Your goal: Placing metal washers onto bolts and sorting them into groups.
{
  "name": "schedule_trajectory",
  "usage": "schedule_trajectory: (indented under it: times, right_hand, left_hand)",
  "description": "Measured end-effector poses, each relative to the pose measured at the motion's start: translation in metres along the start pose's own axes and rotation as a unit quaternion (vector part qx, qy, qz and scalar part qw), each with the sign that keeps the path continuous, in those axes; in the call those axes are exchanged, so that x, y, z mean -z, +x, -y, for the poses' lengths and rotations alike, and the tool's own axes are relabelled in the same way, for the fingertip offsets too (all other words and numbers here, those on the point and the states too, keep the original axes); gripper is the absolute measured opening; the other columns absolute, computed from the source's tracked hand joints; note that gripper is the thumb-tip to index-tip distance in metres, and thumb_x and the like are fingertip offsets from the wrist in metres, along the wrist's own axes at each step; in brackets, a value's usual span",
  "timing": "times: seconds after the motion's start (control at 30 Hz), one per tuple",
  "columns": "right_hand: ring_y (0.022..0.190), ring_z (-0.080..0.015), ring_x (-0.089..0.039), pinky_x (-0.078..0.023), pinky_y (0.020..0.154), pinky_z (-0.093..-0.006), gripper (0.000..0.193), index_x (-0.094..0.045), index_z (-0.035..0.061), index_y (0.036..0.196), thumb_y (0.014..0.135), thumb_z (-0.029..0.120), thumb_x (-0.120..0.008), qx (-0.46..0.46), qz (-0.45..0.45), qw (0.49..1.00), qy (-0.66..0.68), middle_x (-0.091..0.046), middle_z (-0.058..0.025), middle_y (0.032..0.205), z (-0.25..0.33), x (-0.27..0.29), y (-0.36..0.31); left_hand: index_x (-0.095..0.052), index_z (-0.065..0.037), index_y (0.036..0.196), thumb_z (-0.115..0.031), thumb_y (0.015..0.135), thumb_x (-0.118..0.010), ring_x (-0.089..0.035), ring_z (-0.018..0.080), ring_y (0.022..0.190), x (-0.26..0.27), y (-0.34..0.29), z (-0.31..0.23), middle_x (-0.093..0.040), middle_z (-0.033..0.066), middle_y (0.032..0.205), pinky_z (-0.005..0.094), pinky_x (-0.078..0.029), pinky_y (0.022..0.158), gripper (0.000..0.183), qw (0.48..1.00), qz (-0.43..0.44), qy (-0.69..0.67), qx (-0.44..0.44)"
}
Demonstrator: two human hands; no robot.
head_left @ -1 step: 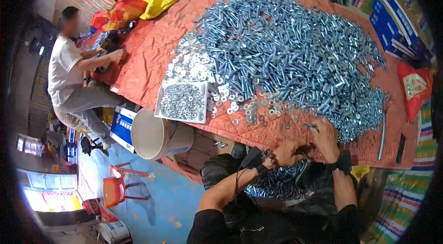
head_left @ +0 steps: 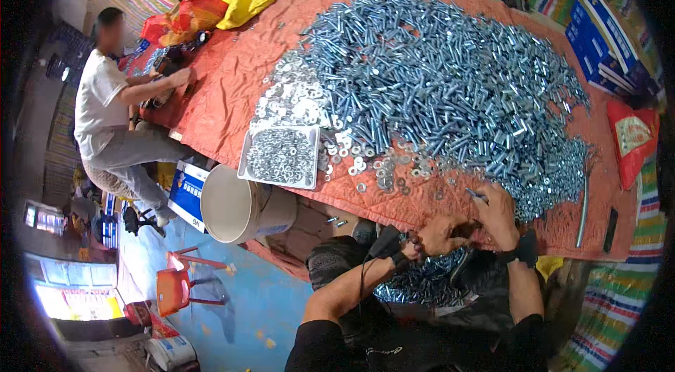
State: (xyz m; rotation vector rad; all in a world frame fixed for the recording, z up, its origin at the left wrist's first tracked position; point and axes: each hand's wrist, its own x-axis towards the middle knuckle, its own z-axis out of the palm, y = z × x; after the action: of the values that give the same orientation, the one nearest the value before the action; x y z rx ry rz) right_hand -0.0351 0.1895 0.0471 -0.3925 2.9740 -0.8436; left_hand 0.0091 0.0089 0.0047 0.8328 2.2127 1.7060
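Observation:
My right hand [head_left: 498, 214] is at the near edge of the quilted orange cloth, its thumb and fingers closed on a short blue-grey metal bolt [head_left: 477, 195]. Close beside it on the left is my left hand [head_left: 439, 233], fingers bent together in a pinch; whatever they hold is too small to make out. Beneath both hands, at my lap, lies a dark heap of metal bolts [head_left: 422, 280], partly covered by my arms. Small shiny nuts [head_left: 534, 193] spread just beyond my right hand. Loose flat washers [head_left: 385, 174] are scattered left of it.
A large pile of bolts [head_left: 436, 77] covers the table's middle. A white tray of washers [head_left: 314, 178] sits at the near left edge, above a white bucket [head_left: 228, 207]. A co-worker [head_left: 102, 105] sits at the far left. Blue boxes [head_left: 598, 34] stand right; a red stool [head_left: 174, 291] is on the floor.
The co-worker's hand at the left has risen slightly. My hands hold nearly the same place, with the bolt still in my right fingers.

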Motion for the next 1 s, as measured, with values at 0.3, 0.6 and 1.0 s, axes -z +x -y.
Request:
schedule_trajectory:
  times: [0.3,0.6,1.0]
  right_hand:
    - [0.075,-0.0326,-0.062,-0.048,0.066,-0.0414,0.015,-0.065,0.0008,0.086,0.073,0.008,-0.067,0.059,0.077,0.985,0.14,-0.061,-0.0162,0.081,0.02,-0.001,0.007]
    - [0.079,-0.0352,-0.061,-0.048,0.07,-0.0414,0.018,-0.066,0.0004,0.095,0.08,0.01,-0.064,-0.025,0.024,0.986,0.161,-0.062,-0.0171,0.086,-0.016,-0.006,0.025]
    - [0.098,-0.0394,-0.059,-0.05,0.08,-0.0435,0.029,-0.059,-0.0027,0.107,0.079,-0.002,-0.06,0.057,-0.068,0.996,-0.012,-0.055,-0.018,0.111,0.007,-0.01,0.05]
  left_hand:
    - [-0.063,0.0,0.119,-0.016,0.095,-0.058,-0.064,0.0163,0.085,-0.007,0.013,0.015,-0.068,0.0107,0.093,0.0289,-0.049,0.075,0.029,0.936,-0.284,-0.183,0.095]
    - [-0.068,-0.001,0.1,-0.012,0.092,-0.061,-0.065,0.0257,0.078,-0.005,0.016,0.012,-0.067,0.0154,0.086,0.0339,-0.05,0.07,0.015,0.958,-0.264,-0.05,0.103]
    - [-0.061,0.0,0.09,-0.01,0.087,-0.063,-0.058,0.0405,0.073,-0.022,0.018,0.018,-0.058,0.0208,0.079,0.0434,-0.045,0.062,0.011,0.961,-0.273,0.045,0.006]
